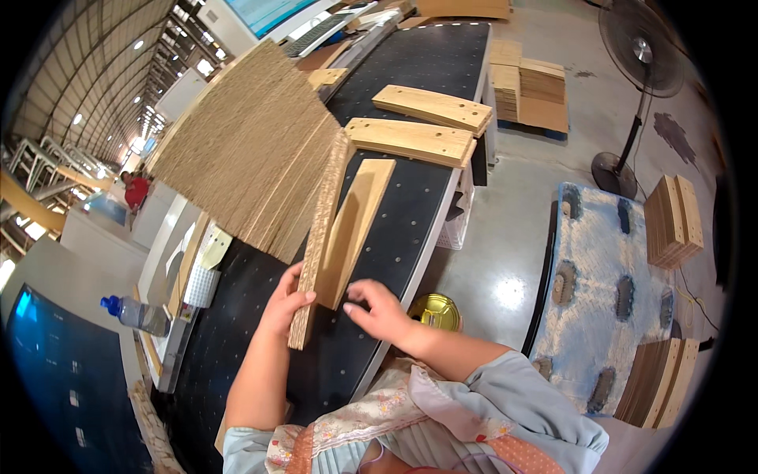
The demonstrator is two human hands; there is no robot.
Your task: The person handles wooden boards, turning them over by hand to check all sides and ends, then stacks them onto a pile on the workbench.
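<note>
sleeves: pale blue-grey | front: floral apron, possibly orange dotted trim | hands: bare

I'm in a big hall with a curved ribbed roof (87, 71) and rows of ceiling lights running off to my left. The floor (505, 229) is shiny grey concrete with a bright glare spot. A black pedestal fan (639, 59) stands at the far right, and a pale worn pallet (608, 292) lies beside me on the right. Stacks of boards (529, 87) sit further back, and there's a screen (264, 12) up top.
</note>
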